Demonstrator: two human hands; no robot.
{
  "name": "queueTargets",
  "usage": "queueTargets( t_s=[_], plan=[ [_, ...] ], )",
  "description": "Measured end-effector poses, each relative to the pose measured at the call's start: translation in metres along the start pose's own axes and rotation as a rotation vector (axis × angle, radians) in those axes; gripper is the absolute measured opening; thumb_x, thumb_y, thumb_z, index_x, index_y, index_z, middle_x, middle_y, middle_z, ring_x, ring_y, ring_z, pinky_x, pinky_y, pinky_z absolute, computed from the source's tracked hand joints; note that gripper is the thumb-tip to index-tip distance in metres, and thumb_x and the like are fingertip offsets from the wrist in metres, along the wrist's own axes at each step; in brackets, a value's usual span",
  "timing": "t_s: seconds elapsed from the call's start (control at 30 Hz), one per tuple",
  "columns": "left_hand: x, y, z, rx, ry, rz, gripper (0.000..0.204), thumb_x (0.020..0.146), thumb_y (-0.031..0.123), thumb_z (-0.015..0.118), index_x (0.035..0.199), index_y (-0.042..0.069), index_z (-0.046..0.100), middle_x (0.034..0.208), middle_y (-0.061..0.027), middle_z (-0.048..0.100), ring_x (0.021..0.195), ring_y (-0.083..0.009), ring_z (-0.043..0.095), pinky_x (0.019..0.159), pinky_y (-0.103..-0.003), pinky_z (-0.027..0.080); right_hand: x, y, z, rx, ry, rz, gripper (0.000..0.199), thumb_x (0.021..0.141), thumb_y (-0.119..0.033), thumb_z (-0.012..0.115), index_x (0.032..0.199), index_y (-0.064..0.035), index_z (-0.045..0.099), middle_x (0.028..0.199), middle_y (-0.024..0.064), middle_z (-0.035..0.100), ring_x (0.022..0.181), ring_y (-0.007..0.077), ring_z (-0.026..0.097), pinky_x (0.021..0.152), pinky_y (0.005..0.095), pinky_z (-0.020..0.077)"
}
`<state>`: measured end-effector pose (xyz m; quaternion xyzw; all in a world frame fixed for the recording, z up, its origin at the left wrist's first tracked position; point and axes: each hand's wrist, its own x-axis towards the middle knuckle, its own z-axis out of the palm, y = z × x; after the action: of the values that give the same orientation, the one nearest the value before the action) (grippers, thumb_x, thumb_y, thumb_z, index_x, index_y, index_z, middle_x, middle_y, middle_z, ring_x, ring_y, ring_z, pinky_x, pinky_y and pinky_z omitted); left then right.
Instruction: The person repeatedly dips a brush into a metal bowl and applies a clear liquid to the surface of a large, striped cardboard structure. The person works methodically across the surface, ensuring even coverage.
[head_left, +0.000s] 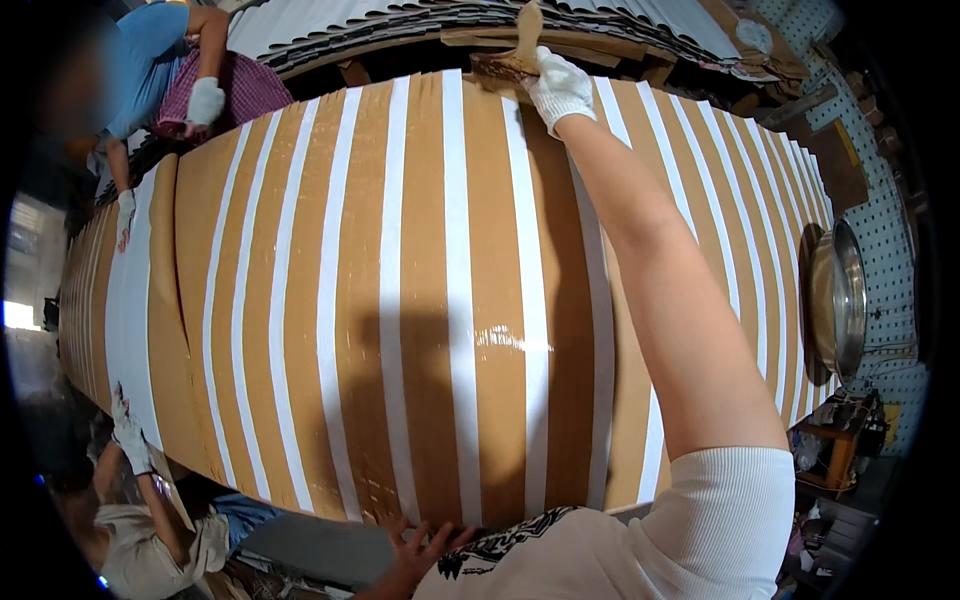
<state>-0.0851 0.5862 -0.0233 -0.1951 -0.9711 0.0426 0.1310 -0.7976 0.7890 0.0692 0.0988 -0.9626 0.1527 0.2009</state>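
Observation:
A wide flat brush (508, 62) with a wooden handle is in my right hand (562, 88), which wears a white glove. My right arm stretches across to the far edge of the work, and the bristles lie at that edge. Under it spreads a broad layer of overlapping brown sheets (420, 260) with white strips (457, 200) between them. Wet-looking shiny streaks show on the brown surface. At the near edge, my bare left hand (425, 545) rests with its fingers spread, touching or close to the sheets' ends. Part of that hand is hidden below.
At the right end stands a round metal basin (848, 300). Two people work on the left; gloved hands (130, 435) touch a white sheet (130, 300) there. Behind the far edge lie stacked layered sheets (480, 25). A small wooden table (838, 440) stands at the lower right.

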Motion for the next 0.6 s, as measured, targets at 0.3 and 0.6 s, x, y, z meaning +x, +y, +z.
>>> queueTargets(
  t_s=[0.3, 0.6],
  plan=[
    [0.024, -0.008, -0.005, -0.146, 0.115, 0.027, 0.039, 0.089, 0.026, 0.066, 0.128, 0.032, 0.067, 0.135, -0.0021, 0.045, 0.121, -0.0300, 0.044, 0.104, -0.058, 0.039, -0.218, -0.016, -0.092, 0.289, -0.265, -0.449, 0.026, 0.092, -0.024, 0.065, 0.116, -0.0165, 0.070, 0.102, 0.0150, 0.069, 0.098, 0.0321, 0.067, 0.087, 0.0360, 0.0554],
    [0.025, 0.002, -0.018, -0.243, 0.113, -0.054, 0.056, 0.077, 0.016, 0.065, 0.130, 0.035, 0.065, 0.131, -0.0015, 0.049, 0.118, -0.0284, 0.044, 0.106, -0.059, 0.038, -0.477, -0.011, -0.238, 0.325, -0.583, -0.484, 0.034, 0.088, -0.025, 0.069, 0.120, -0.0139, 0.070, 0.105, 0.0110, 0.071, 0.091, 0.0270, 0.069, 0.080, 0.0350, 0.0573]
  ],
)
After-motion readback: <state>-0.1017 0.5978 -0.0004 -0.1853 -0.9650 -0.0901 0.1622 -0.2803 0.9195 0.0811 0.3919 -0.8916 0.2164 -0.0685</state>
